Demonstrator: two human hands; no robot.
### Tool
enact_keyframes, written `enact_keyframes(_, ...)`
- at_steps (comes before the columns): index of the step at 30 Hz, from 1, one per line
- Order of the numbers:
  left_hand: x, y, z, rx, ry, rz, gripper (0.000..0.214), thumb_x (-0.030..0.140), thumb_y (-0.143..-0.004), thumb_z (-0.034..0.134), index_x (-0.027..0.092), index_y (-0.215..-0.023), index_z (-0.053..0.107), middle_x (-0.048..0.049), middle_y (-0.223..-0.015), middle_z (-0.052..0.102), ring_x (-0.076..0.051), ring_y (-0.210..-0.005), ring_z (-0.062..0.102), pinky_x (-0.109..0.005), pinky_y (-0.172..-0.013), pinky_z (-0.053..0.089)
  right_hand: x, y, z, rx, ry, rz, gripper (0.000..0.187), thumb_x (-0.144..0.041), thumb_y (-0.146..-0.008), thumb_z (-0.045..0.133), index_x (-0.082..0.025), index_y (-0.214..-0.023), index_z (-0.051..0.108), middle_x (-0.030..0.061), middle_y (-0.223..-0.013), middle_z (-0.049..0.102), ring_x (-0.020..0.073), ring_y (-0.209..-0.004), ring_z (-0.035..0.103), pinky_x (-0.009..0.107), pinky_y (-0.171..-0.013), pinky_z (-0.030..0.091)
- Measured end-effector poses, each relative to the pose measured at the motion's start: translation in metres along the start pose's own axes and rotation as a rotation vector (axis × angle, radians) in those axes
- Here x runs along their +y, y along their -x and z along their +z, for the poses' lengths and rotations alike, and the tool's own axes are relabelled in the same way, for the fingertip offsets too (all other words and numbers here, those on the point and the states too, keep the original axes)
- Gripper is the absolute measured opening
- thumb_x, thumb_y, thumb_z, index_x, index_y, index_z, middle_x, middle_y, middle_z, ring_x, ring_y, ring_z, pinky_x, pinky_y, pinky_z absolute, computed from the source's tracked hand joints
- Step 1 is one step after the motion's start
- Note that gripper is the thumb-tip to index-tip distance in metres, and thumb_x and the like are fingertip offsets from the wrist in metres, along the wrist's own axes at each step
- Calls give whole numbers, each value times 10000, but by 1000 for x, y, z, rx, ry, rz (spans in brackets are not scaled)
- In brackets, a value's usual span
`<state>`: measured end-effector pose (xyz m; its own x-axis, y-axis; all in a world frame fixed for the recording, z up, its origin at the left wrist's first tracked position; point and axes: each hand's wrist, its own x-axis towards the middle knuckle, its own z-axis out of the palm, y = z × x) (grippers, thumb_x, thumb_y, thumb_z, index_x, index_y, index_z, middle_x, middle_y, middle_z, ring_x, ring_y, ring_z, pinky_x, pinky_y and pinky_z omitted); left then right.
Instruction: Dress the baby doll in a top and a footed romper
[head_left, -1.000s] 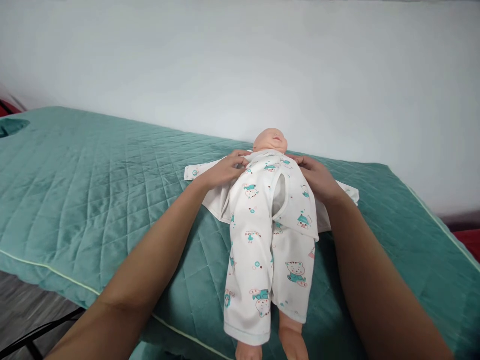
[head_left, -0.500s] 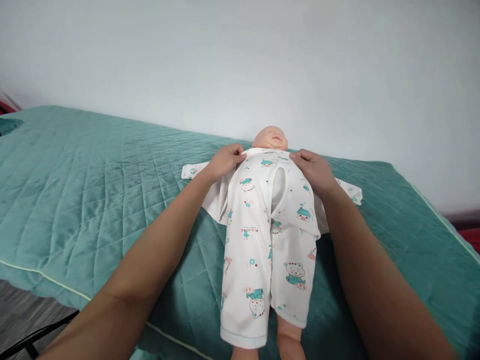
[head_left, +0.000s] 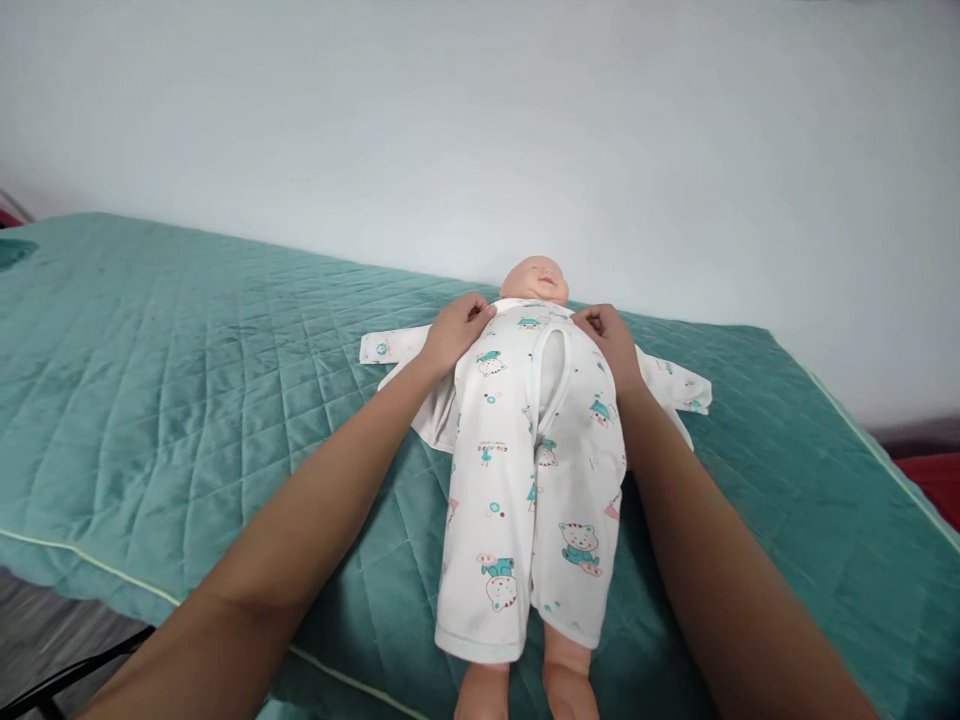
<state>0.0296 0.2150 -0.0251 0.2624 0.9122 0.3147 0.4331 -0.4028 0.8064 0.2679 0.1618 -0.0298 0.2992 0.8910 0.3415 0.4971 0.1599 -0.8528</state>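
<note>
A baby doll (head_left: 534,278) lies on its back on a teal quilted table (head_left: 187,360), head toward the wall. White printed baby trousers (head_left: 525,480) cover its body up to the chest, and its bare feet stick out at the bottom. A white printed shirt (head_left: 679,385) is spread open under it, sleeves out to both sides. My left hand (head_left: 452,330) pinches the trousers' top edge at the doll's shoulder on the left. My right hand (head_left: 611,340) grips the same edge on the right.
A plain white wall (head_left: 525,130) runs behind the table. The table's near edge (head_left: 90,570) has pale piping, with dark floor and a black frame bar below it at the lower left. A red surface (head_left: 930,480) shows at the far right.
Both hands have drawn the trousers' top edge further up the doll's chest. My right hand has moved inward, uncovering the shirt sleeve on the right.
</note>
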Motion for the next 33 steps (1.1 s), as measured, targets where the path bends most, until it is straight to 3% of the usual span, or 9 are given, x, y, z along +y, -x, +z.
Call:
enact_keyframes(4,-2,-2,6,71,-6,-40,240,361,-937,536,208,-752,520,2,-744,596,-167,-732,521,-304,-715,402,-4,10,-3,-79,-38,-103,262,-467,-872,572,-268,-991,694,24,-1083,738,232,-1053,634,401,-971,454)
enact_keyframes(8,-6,5,6,63,-42,-5,192,341,-944,511,208,-816,567,-32,-872,676,-192,-826,586,-323,-796,452,-7,23,-7,-86,-56,-93,281,-445,-898,555,-303,-1063,734,13,-1206,738,250,-1168,631,452,-1075,426)
enact_keyframes(12,-13,25,2,74,-112,130,231,276,-952,458,208,-1060,650,-85,-1162,708,-237,-1106,619,-379,-1013,448,-9,49,-11,24,-151,-43,297,-416,-900,557,-269,-1079,743,45,-1237,730,251,-1208,625,463,-1114,414)
enact_keyframes(15,-17,47,-3,68,-167,230,357,211,-914,481,215,-1227,654,-91,-1391,633,-250,-1321,532,-415,-1164,355,-17,83,-15,136,-106,-56,346,-447,-938,516,-247,-1141,713,69,-1286,700,247,-1242,603,466,-1124,408)
enact_keyframes(19,-10,96,-10,112,-151,170,431,168,-874,483,207,-1267,654,-86,-1450,593,-251,-1370,498,-446,-1199,345,-33,149,-22,222,-91,-55,391,-476,-945,538,-242,-1243,635,94,-1343,648,244,-1279,573,463,-1139,400)
enact_keyframes(23,11,179,-21,195,-38,30,353,199,-891,484,228,-1201,650,-95,-1276,662,-248,-1220,588,-440,-1089,462,-41,228,-33,192,-40,71,474,-467,-877,641,-275,-1305,573,112,-1349,613,283,-1250,576,500,-1064,461)
enact_keyframes(26,32,246,-29,17,90,-21,319,180,-893,485,241,-1168,635,-71,-1176,668,-225,-1117,621,-428,-1034,483,-47,278,-43,119,177,121,492,-453,-847,654,-236,-1281,578,124,-1212,656,316,-1144,610,533,-1005,464)
enact_keyframes(29,51,293,-33,-166,124,-66,348,168,-874,523,238,-1206,600,-70,-1189,646,-222,-1130,597,-420,-1026,456,-56,302,-48,5,345,79,444,-405,-817,655,-204,-1211,614,122,-1161,680,335,-1121,609,536,-989,437)
enact_keyframes(33,66,309,-28,-185,43,-100,331,200,-820,615,229,-1147,578,-52,-1123,645,-230,-1069,593,-416,-990,420,-66,296,-42,-72,412,79,330,-362,-825,608,-205,-1114,629,101,-1056,711,317,-1045,623,479,-920,438)
